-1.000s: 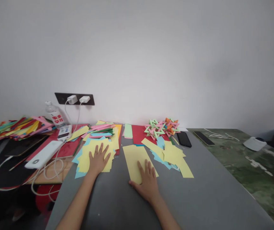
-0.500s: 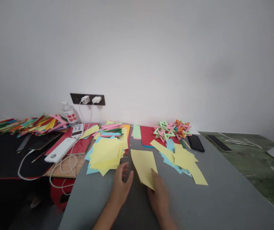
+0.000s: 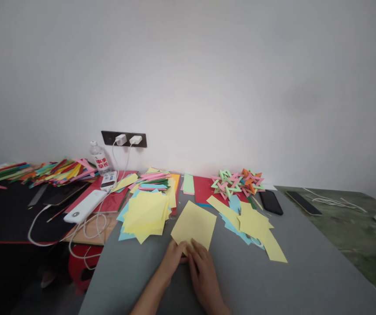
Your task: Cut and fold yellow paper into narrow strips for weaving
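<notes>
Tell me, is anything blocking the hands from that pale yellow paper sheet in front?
Nothing visible: the left hand and right hand are at the near corner of the pale yellow paper sheet. A yellow and blue paper pile lies left of it, loose yellow and blue paper pieces right of it.

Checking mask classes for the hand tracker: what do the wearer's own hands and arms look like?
Left hand and right hand are bare: no gloves seen. Forearms look slim and bare up to the frame edge, with no sleeve, watch, bracelet, cable or marking visible. Rings: can't rule out, fingers partly hidden.
</notes>
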Available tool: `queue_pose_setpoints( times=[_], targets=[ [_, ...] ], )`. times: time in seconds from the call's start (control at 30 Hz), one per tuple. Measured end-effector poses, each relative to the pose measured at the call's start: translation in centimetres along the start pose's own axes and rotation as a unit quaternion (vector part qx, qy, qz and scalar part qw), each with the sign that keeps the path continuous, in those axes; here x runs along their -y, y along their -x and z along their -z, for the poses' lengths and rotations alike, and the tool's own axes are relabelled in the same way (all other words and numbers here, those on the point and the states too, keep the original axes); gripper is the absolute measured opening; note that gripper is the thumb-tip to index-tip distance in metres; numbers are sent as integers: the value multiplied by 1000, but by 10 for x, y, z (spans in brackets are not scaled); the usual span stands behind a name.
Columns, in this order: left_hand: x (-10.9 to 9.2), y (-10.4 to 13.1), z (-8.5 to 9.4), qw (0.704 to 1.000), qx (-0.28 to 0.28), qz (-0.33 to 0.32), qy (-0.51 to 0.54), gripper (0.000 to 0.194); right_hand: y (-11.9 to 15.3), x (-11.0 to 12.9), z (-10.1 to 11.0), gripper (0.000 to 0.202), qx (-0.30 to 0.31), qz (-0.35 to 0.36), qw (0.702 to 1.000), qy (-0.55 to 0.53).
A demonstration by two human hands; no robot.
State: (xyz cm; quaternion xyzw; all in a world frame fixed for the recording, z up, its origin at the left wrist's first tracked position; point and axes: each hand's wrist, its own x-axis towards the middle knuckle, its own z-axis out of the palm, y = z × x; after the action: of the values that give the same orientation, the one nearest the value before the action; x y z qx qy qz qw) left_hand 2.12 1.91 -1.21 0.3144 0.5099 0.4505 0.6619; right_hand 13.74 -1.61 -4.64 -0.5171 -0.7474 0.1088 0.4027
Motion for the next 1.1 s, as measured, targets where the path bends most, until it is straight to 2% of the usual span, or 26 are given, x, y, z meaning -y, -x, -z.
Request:
queue_pose_setpoints(
  times=[0.13,0.23,0.37,0.5,0.57,0.63,0.67,0.73,0.8,0.93,1.0,1.1],
  targets=[
    [-13,-2,13,993,81,86,23,46,1,-6,6,25,-47,-23,998,-26],
    [-23,-3,20,988,108,113,-16,55,3,-10,15,24,-40,-22,998,-45],
    [-29,-3,21,987,101,82,-96,55,8,-13,34,25,43,1,997,-64],
    [-34,-16,10,984,47,11,-173,44,15,-19,45,25,102,14,990,-92],
    [-36,-26,3,983,46,-29,-175,36,17,-24,44,24,74,-8,991,-113],
    [-35,-34,-5,984,48,-65,-162,31,15,-32,40,25,-7,-78,988,-135],
    [-33,-36,-7,985,48,-81,-143,32,13,-37,38,28,-58,-128,979,-148],
    [-26,-36,-11,991,50,-98,-74,39,5,-48,36,37,-146,-230,943,-194],
    [-16,-30,-10,994,68,-83,7,48,-8,-62,36,49,-178,-297,895,-282],
    [-4,-7,0,984,158,-37,74,55,-39,-87,39,71,-161,-348,814,-436],
    [-6,4,6,979,189,-25,67,52,-52,-95,38,77,-122,-346,796,-481],
    [-15,14,12,972,229,19,48,50,-62,-97,35,77,-62,-320,788,-523]
  ],
)
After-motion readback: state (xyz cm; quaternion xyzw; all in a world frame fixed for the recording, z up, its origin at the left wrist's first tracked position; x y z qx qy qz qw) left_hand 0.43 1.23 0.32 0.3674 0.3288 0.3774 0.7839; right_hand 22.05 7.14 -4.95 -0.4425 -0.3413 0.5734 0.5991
